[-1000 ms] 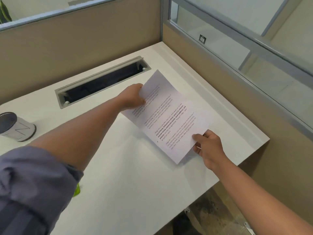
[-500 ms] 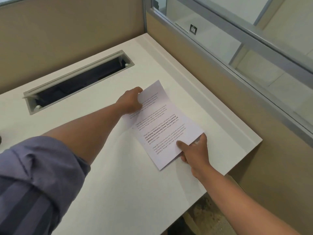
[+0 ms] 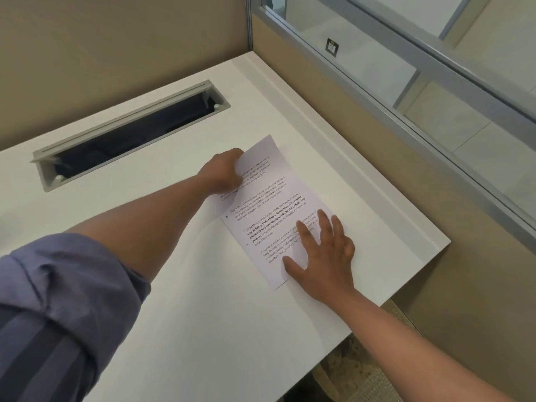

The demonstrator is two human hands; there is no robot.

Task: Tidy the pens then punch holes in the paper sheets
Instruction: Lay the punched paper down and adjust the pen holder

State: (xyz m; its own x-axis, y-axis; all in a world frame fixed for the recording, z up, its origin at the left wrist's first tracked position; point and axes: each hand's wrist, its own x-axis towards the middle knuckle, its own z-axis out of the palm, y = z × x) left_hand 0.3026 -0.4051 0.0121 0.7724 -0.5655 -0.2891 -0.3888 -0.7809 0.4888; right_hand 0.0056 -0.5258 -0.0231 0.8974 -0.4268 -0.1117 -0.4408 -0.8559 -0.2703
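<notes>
The printed paper sheets [image 3: 269,210] now lie on the white desk [image 3: 203,329] near its right edge, no longer lifted as they were a moment ago; the right hand [image 3: 322,256] has let go its pinch and presses flat, fingers spread, on the near end; the left hand [image 3: 222,172] still grips the far corner. Two small holes seem to mark the left margin (no punch or pens in view), so this looks like setting down finished sheets.

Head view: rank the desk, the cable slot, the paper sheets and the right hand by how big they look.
1. Desk
2. Cable slot
3. Paper sheets
4. Right hand

The slot and sheets look close; the slot lies farther away, so that order is unsure.
</notes>
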